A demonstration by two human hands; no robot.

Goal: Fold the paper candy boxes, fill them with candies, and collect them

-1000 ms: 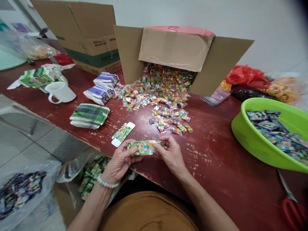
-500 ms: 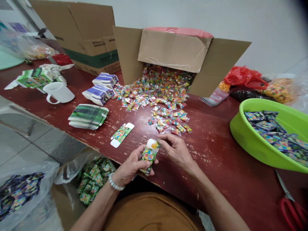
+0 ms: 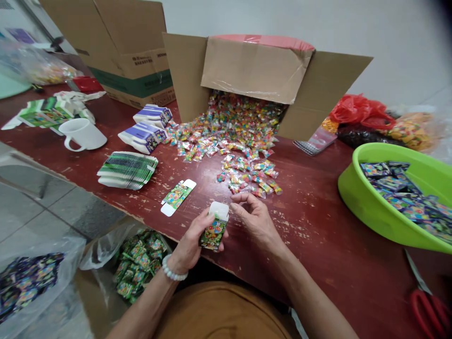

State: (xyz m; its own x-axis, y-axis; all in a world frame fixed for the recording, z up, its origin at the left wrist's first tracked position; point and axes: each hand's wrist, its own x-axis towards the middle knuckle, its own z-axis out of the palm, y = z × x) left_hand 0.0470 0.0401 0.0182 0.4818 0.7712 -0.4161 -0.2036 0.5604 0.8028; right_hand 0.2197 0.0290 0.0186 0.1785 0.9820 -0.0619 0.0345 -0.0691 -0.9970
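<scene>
Upright in my left hand point(image 3: 193, 234) is a small green printed carton point(image 3: 213, 234), its white top flap raised. The fingers wrap around its sides, and what lies inside is hidden. My right hand point(image 3: 257, 215) hovers just right of the flap with bent fingers and a gap between thumb and forefinger; nothing shows in it. A flattened green carton point(image 3: 178, 196) lies on the table beyond my left hand. Past my right fingertips is a pile of small clear candy packets point(image 3: 249, 174), spilling out of an open cardboard box point(image 3: 254, 68).
Left on the red table point(image 3: 310, 207) are a stack of flat green cartons point(image 3: 127, 169), purple cartons point(image 3: 143, 136) and a white mug point(image 3: 83, 134). A green basin point(image 3: 356, 197) of dark packets and red-handled scissors point(image 3: 425, 306) stand right. Filled green packs point(image 3: 139, 263) sit below the table edge.
The yellow candy packet at the carton's mouth has gone from sight, and my right fingers have parted from the carton. My left hand has tipped the carton more upright and shifted slightly left.
</scene>
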